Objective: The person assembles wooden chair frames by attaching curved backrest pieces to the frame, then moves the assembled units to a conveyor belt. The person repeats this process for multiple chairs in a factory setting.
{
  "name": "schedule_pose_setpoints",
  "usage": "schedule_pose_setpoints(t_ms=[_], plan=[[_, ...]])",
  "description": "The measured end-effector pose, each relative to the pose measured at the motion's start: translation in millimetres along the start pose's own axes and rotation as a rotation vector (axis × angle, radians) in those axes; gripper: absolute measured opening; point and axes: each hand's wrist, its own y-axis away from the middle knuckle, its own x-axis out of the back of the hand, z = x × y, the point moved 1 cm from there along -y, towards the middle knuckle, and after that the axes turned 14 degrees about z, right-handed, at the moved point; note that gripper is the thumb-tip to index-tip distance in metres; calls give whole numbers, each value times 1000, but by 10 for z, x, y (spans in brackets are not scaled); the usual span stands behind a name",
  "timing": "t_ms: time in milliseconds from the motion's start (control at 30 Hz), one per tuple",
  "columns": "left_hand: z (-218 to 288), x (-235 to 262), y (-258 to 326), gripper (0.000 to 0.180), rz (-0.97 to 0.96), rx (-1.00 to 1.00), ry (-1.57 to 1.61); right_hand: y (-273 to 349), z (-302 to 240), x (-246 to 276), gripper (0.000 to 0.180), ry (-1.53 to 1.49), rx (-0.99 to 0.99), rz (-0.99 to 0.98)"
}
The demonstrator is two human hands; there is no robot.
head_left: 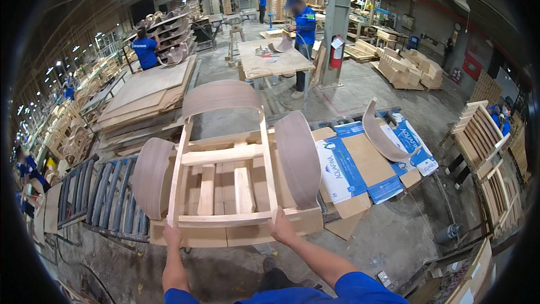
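A pale wooden chair frame (224,218) with a curved brown backrest (222,95) at its far end lies in front of me. My left hand (172,234) is closed around its near left corner. My right hand (282,229) grips the near right corner, where the rail meets the side piece. Broad curved brown panels flank the frame, a left panel (151,177) and a right panel (298,160). Through the frame, pale wooden bars (244,188) show below. Cardboard (253,237) lies underneath it all.
A roller conveyor (115,197) runs left. Right of the frame, another curved brown piece (382,138) rests on flattened blue-and-white cardboard (351,166). Stacked boards (140,93) stand far left. A person (304,25) works at a table (270,62) ahead. Slatted wooden frames (481,141) stand at right.
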Motion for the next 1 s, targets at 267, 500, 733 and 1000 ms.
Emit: schedule_pose_setpoints(t_ms=[267,500,733,1000], plan=[[-26,-139,-154,45,91,-66,-4,-266,12,-118,74,-87,60,8],[-79,-190,-151,48,13,-25,-90,-301,-24,-90,83,-29,-141,-227],[114,-359,60,40,436,-275,-139,-378,129,21,86,-56,-100,-243],[1113,-663,1115,38,500,-514,118,117,1094,726,68,-184,434,-181]])
